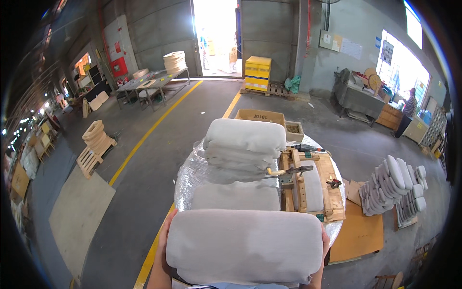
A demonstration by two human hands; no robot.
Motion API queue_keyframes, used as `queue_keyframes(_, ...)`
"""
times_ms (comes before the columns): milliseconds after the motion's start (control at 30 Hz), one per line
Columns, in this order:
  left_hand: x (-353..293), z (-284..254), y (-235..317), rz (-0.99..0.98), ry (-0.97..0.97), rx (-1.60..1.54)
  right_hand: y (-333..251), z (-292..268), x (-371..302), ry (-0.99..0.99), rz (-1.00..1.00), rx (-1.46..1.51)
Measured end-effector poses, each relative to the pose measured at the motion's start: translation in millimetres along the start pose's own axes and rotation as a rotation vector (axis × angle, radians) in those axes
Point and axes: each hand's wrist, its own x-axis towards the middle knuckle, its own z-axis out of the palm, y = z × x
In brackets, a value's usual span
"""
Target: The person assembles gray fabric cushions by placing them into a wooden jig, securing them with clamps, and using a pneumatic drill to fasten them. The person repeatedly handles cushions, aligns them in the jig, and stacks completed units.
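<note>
While left grip (165,237) and right grip (326,239) clasp opposite ends, grey cushion (244,246) (rounded corners) lies between.

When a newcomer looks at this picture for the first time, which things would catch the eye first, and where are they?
Probably the large grey cushion at bottom centre, between the left hand and right hand. Just beyond it, a stack of similar cushions and, to its right, a wooden frame stand out. The glaring white doorway at top centre also draws attention.
</note>
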Motion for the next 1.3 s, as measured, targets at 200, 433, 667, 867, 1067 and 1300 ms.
queue_keyframes(200, -4.7, -22.1, -21.5, -0.129, -0.025, -0.196, 19.8, -23.3, 15.7, 0.206, 0.155, -0.403)
queue_keyframes(433, -18.1, -15.1, 11.4, -0.183, -0.043, -0.044, 13.5, -8.5, 10.3, 0.147, 0.127, -0.166)
queue_keyframes(667, -11.9, 4.1, 16.5, -0.134, 0.078, 0.017, 19.2, -4.2, 19.1, 0.134, 0.179, -0.083)
queue_keyframes(867, -13.6, 20.9, 19.5, -0.095, 0.069, 0.037, 21.0, -9.6, 23.5, 0.133, 0.199, -0.063)
queue_keyframes(1067, -20.1, 11.5, 16.9, -0.084, 0.118, 0.053, 26.3, -12.0, 25.0, 0.119, 0.223, -0.046)
queue_keyframes(1300, -16.6, 5.4, 13.1, -0.056, 0.108, 0.066, 35.6, -31.8, 16.9, 0.149, 0.241, -0.148)
